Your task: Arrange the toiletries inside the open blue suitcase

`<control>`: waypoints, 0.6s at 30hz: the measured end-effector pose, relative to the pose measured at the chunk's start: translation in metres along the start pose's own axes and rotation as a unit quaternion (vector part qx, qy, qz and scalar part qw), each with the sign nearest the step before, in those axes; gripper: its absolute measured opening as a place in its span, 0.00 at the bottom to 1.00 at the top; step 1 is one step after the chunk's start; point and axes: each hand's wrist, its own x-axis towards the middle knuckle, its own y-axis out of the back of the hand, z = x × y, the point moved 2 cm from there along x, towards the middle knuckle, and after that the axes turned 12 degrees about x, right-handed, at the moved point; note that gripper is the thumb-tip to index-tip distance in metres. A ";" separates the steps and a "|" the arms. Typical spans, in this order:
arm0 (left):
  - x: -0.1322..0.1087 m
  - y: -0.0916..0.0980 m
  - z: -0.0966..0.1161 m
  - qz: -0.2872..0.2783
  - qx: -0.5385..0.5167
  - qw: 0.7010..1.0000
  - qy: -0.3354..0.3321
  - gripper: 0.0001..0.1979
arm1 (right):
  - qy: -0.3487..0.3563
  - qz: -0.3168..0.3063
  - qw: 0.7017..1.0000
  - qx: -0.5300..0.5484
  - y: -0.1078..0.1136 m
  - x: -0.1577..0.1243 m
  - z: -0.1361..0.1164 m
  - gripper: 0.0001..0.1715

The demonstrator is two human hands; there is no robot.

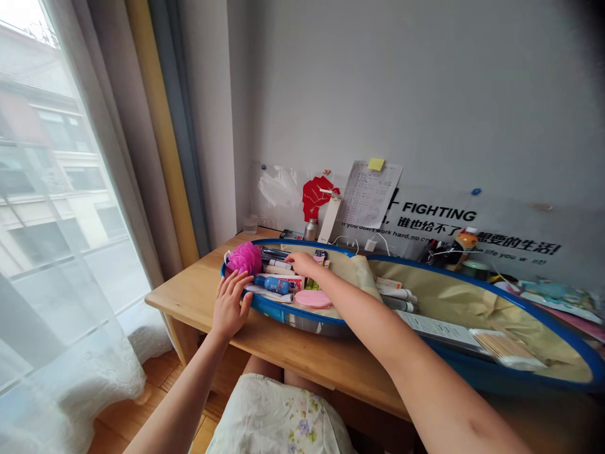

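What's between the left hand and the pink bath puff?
Only the blue rim of the tray: the left hand rests at its outer side, fingers spread, and the pink mesh bath puff lies just inside. Nothing else visible stands between them.

Blue-rimmed tray [293, 316] packed with toiletries [276, 285], pink bath puff [244, 258]

Black wall decal [437, 217]: "FIGHTING"; beneath, Chinese "谁也给不了" and "想要的生活!"; small English "if you don't work hard, no c…", partly hidden; printed sheet [367, 194] too small to read.
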 end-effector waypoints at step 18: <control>-0.001 -0.002 -0.003 0.002 -0.012 1.000 0.007 0.21 | -0.195 0.150 0.964 -0.103 0.188 -0.171 0.100 0.14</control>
